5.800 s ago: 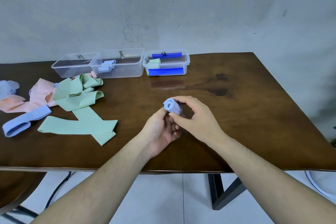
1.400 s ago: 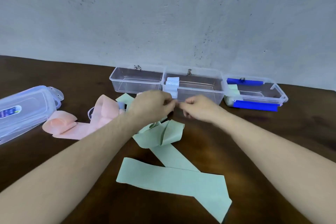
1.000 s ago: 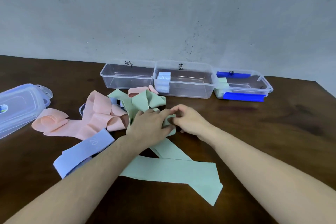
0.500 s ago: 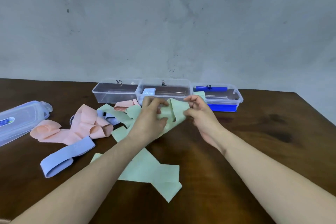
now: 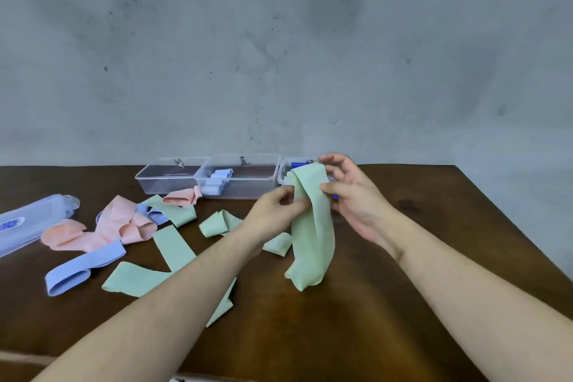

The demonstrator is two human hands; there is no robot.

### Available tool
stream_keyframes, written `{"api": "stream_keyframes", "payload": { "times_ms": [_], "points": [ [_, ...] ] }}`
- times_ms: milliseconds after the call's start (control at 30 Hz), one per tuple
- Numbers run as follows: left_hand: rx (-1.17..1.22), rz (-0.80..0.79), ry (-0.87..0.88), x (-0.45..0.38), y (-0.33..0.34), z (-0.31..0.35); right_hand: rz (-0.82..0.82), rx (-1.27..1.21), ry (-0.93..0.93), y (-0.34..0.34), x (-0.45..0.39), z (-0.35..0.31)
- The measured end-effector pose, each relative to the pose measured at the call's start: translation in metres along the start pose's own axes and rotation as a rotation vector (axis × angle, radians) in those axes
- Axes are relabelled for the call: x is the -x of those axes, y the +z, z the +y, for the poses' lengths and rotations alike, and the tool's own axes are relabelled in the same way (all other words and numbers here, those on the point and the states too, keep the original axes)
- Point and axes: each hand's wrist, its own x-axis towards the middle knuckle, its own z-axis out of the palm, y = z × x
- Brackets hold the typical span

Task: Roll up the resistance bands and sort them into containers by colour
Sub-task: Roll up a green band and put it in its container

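Both hands hold a green band (image 5: 313,226) above the table (image 5: 418,257), right of centre. The left hand (image 5: 276,211) pinches its left edge between thumb and curled fingers; the right hand (image 5: 350,195) grips its upper end, fingers partly curled. The band hangs folded lengthwise, its lower end resting on the table, near the containers (image 5: 238,177).

Dark wooden table (image 5: 387,304), grey wall (image 5: 279,40)

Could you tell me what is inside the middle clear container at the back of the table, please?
The middle container holds rolled blue bands at its left end. The rest of its floor looks bare through the clear wall; how many rolls there are I cannot tell.
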Motion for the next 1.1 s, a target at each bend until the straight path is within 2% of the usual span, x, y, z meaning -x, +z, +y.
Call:
{"api": "stream_keyframes", "payload": {
  "times_ms": [100, 233, 333, 600, 767, 900, 1000, 1100],
  "points": [
    [0.035, -0.022, -0.081, 0.009, 0.018, 0.001, -0.009, -0.006, -0.012, -0.008, 0.004, -0.012],
    [0.211, 0.008, -0.150, 0.019, 0.031, 0.009, -0.026, -0.031, 0.016, -0.013, 0.011, -0.020],
    [0.263, 0.012, -0.110, 0.024, 0.031, 0.022, -0.030, -0.042, 0.040, -0.014, 0.017, -0.022],
    [0.325, -0.005, 0.021, 0.027, 0.018, 0.052, 0.127, 0.060, 0.005, 0.002, 0.012, -0.038],
    [0.256, -0.115, 0.070, 0.032, -0.001, 0.059, 0.194, 0.123, 0.019, 0.024, 0.007, -0.048],
    [0.204, -0.092, 0.106, 0.032, -0.016, 0.062, 0.181, 0.203, 0.020, 0.040, 0.008, -0.055],
    [0.351, -0.111, 0.087, 0.036, -0.029, 0.070, 0.169, 0.285, 0.065, 0.052, 0.014, -0.058],
    [0.533, -0.142, 0.050, 0.040, -0.038, 0.081, 0.059, 0.182, 0.200, 0.062, 0.026, -0.060]
  ]
}}
